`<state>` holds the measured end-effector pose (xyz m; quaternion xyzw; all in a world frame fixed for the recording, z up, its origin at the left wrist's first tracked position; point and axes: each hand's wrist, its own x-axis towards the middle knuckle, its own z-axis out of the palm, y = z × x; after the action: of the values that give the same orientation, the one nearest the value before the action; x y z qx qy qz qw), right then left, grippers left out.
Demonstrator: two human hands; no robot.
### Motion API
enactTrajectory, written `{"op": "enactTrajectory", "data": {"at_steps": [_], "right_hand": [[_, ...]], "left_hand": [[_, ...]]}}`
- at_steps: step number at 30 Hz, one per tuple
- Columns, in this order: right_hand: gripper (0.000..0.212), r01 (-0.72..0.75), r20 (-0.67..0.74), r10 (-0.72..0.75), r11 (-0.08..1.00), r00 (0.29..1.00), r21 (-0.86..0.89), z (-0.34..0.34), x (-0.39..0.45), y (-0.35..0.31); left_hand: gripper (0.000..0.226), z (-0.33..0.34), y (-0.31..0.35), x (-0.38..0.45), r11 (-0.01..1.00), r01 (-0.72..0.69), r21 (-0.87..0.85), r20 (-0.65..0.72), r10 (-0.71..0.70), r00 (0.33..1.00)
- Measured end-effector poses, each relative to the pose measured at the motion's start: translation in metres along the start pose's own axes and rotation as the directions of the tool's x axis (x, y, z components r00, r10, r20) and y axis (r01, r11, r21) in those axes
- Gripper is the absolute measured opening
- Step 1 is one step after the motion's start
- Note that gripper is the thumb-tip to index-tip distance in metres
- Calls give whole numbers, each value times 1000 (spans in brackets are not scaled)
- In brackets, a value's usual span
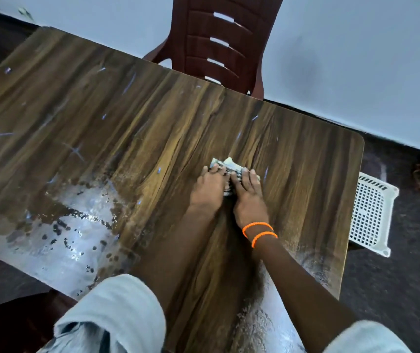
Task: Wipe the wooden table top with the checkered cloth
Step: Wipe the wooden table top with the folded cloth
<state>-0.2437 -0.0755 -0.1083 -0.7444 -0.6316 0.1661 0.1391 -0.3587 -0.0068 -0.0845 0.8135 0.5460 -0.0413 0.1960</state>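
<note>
Pressing side by side, left hand (207,189) and right hand (248,194) lie flat, fingers straight, on the bunched checkered cloth (229,165), right of centre on the tabletop (127,118). Wood-grain surface, glossy, rounded corners; wet sheen and droplets (71,225) at near left. Orange beaded bands (260,233) circle the right wrist. Maroon slatted plastic chair (219,42) behind; white perforated basket (372,215) beside the right edge.
</note>
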Motion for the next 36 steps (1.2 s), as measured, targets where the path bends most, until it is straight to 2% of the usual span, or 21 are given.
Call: {"op": "enactTrajectory", "data": {"at_steps": [4,8,10,13,18,20,23,31,34,36], "right_hand": [[67,110,44,-108,993,993,-45,18,7,-33],[65,142,33,-141,990,989,-15,25,-34,-41],[66,128,10,-128,992,992,-9,21,-60,-31],[70,68,-9,-68,998,998,-5,11,-87,-4],[73,-70,-94,69,997,993,-11,-16,-71,48],[74,-127,-89,127,992,988,-2,-24,-48,61],[74,-130,-63,131,991,989,27,-31,-6,66],[70,32,26,-33,999,999,21,-13,70,10],[65,86,35,-86,996,996,10,-1,61,-12],[64,90,23,-91,995,996,36,3,43,-17]], "left_hand": [[43,-10,-48,-8,996,40,79,39,-43,998],[46,0,-54,-44,979,-87,185,140,62,988],[46,9,-43,-59,980,-110,163,134,89,987],[47,24,-10,-62,960,-228,163,130,208,970],[36,26,55,-25,945,-313,98,-3,315,949],[34,21,69,-4,959,-279,51,-36,281,959],[41,13,70,30,986,-158,-50,9,159,987],[33,-25,2,66,992,114,-58,-44,-116,992],[38,-27,-23,54,996,87,8,28,-87,996],[42,-23,-26,37,993,34,115,38,-38,999]]}}
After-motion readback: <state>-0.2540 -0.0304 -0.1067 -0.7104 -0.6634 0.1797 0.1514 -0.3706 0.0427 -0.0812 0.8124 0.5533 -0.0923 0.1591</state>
